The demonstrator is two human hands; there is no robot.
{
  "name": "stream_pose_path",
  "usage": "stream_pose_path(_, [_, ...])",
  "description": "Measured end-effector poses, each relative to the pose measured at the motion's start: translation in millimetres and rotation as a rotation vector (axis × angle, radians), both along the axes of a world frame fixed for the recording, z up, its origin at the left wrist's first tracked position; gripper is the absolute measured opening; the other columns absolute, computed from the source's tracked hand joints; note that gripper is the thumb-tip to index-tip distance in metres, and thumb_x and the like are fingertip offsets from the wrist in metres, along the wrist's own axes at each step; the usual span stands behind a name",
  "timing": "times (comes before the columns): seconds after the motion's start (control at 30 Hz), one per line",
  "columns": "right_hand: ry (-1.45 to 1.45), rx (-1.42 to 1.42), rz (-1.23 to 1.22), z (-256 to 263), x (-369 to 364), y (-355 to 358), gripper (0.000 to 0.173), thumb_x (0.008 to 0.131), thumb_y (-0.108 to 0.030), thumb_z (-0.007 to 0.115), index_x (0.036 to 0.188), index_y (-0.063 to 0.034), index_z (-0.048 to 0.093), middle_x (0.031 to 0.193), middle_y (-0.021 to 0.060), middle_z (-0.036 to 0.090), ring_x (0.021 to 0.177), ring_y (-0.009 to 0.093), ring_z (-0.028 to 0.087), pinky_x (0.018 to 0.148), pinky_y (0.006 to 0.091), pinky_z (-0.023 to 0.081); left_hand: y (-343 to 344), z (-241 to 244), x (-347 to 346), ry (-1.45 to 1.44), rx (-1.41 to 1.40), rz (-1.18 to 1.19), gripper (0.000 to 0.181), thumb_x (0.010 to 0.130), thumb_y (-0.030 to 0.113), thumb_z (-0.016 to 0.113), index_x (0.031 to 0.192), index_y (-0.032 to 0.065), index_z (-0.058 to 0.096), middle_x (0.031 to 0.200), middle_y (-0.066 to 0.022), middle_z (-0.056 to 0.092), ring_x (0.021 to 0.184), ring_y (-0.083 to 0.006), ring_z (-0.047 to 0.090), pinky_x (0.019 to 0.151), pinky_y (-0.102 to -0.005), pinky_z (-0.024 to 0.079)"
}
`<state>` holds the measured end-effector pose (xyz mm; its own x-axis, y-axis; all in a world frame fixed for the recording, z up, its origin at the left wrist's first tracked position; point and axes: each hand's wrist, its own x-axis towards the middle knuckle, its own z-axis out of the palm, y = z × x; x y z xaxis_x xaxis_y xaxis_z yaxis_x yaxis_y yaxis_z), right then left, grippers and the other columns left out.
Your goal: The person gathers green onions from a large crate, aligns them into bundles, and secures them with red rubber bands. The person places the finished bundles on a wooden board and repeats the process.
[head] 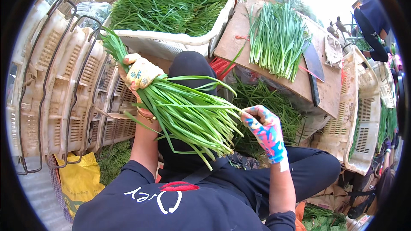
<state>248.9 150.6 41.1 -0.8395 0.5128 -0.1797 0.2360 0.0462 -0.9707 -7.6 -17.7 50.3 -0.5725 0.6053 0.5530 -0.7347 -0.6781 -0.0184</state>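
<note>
My left hand [140, 72], in a pale flowered glove, grips a thick bunch of garlic chives [189, 112] partway along the leaves. The cut stem ends fan out to the lower right over my lap. At the edge of that fan, my right hand [265, 131], in a pink and blue glove, pinches the tip of one chive stem between thumb and fingers. A wooden board [231, 46] lies ahead to the right. On it are a second, aligned pile of chives [276, 43] and a cleaver [313, 67] with a black handle.
A white plastic crate [192, 40] heaped with chives stands ahead. Stacked crates with wire handles [64, 80] line the left, above a yellow bag [80, 179]. Loose leaves [269, 112] lie below the board. More crates [353, 112] and another person [372, 22] are at right.
</note>
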Motion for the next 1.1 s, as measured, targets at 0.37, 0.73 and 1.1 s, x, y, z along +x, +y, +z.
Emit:
stream_pose_path(0.37, [-0.429, 1.207, 0.143, -70.5, 80.9, 69.4, 0.032, 0.083, -0.023, 0.066, 0.112, -0.0103, 0.063, 0.104, 0.0118, 0.067, 0.087, 0.028, 0.066, 0.078, 0.0349, 0.053, -1.0, -13.3, -4.1, -0.083, -0.017, -0.01, 0.022, 0.094, 0.021, 0.053, 0.1, 0.0008, 0.06, 0.058, 0.003, 0.056, 0.049, -0.008, 0.055, 0.05, -0.0219, 0.044])
stream_pose_path(0.73, [0.101, -0.651, 0.196, -34.8, -14.7, -0.9, 0.036, 0.085, -0.007, 0.067, 0.117, 0.0041, 0.055, 0.107, 0.0074, 0.062, 0.097, 0.012, 0.058, 0.088, 0.0243, 0.046, -3.1, -25.9, -6.6, -0.12, -0.077, -0.043, 0.033, 0.094, 0.029, 0.052, 0.106, 0.0, 0.063, 0.06, 0.0065, 0.057, 0.053, -0.0066, 0.058, 0.057, -0.0214, 0.045])
stream_pose_path(1.1, [-0.226, 0.306, 0.165, -33.3, 4.1, 8.0, 0.018, 0.086, -0.018, 0.063, 0.1, -0.0075, 0.064, 0.086, 0.014, 0.067, 0.079, 0.025, 0.066, 0.072, 0.0322, 0.05, -7.4, -34.7, -13.1, -0.106, -0.093, -0.014, 0.031, 0.094, 0.029, 0.053, 0.105, 0.0013, 0.063, 0.06, 0.0075, 0.057, 0.051, -0.0059, 0.057, 0.055, -0.0204, 0.043])
